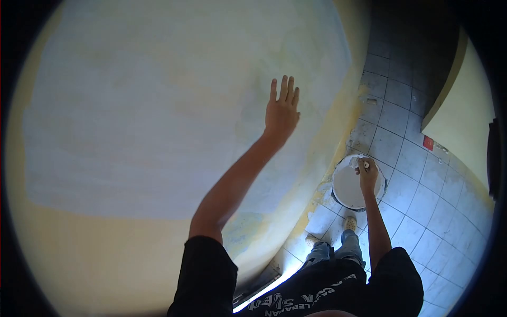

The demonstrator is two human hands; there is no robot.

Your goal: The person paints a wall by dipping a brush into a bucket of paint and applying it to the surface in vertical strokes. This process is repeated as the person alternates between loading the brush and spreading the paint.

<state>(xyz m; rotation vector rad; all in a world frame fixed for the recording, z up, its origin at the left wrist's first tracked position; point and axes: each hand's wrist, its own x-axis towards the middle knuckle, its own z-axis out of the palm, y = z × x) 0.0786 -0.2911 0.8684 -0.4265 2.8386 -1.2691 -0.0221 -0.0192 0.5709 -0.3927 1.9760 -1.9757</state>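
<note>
My left hand [283,112] is open against the wall [132,121], its fingers stretched upward over a large whitish patch on the yellow paint. Lower right, my right hand [368,173] is closed around a handled tool [366,165] whose pale round handle end pokes out of the fist. This hand is over the far right side of a round bucket [335,182] holding a smooth white paste or paint [351,187]. The tool's working end is mostly hidden by my hand, with white material beside it near the rim.
Pale square floor tiles [398,158] run along the wall, smeared with white and yellow near its foot. A small red object [428,142] lies by the corner of another pale yellow wall [465,100]. My feet in yellow clogs [350,223] stand just before the bucket.
</note>
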